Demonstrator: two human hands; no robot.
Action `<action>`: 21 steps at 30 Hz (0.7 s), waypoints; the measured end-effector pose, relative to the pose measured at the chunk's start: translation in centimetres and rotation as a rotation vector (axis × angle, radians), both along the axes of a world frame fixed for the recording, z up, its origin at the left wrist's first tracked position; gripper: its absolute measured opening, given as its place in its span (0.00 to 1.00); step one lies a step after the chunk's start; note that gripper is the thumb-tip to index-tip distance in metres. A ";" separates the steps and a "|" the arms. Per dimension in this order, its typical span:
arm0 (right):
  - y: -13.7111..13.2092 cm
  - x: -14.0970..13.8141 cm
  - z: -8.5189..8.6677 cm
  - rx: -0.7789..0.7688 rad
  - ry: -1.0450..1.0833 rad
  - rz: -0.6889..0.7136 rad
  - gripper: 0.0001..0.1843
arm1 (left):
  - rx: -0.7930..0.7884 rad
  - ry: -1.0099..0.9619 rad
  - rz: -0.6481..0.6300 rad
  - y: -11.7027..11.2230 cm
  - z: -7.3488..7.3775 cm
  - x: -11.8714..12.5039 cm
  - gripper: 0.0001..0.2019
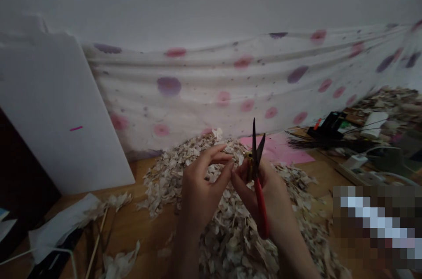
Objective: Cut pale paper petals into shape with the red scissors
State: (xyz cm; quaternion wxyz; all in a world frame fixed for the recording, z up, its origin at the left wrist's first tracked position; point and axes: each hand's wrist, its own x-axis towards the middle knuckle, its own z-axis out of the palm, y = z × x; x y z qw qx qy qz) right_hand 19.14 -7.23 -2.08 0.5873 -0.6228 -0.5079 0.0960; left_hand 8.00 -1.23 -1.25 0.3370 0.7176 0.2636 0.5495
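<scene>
A pair of scissors (259, 186) with red handles and dark blades is held in my right hand (272, 191). Its blades point up and stand slightly apart. Beside the blades, at the fingers of the same hand, is a small yellowish piece (249, 161) with a dark hole; its kind is unclear. My left hand (204, 182) is just to the left, thumb and fingertips brought together in a pinch close to the right fingertips. Whatever it pinches, if anything, is too small to make out. Beneath both hands spreads a heap of pale dried petal-like flakes (237, 230).
A wooden table (151, 244) carries the heap. White board (95, 138) leans at left; flowered cloth (198, 89) hangs behind. Pink sheet (290, 147), dark thin wires (301, 140) and a power strip (365, 178) lie right. Pale crumpled pieces (121, 261) and a thin stick (97, 244) lie front left.
</scene>
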 end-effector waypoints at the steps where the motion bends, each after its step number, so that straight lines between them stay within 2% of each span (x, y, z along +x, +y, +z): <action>1: 0.0 0.0 0.1 0.005 0.002 -0.001 0.12 | -0.010 -0.007 -0.004 0.0 0.0 0.0 0.14; 12: -0.1 0.6 0.2 -0.017 -0.005 0.015 0.12 | 0.053 0.024 0.021 0.2 -0.3 0.2 0.15; 15: -0.2 0.6 0.4 -0.015 -0.016 0.010 0.11 | -0.003 -0.007 0.005 0.2 -0.3 0.4 0.14; 21: -0.1 0.4 0.6 0.010 0.003 0.025 0.12 | -0.249 -0.100 -0.101 0.2 0.0 0.8 0.12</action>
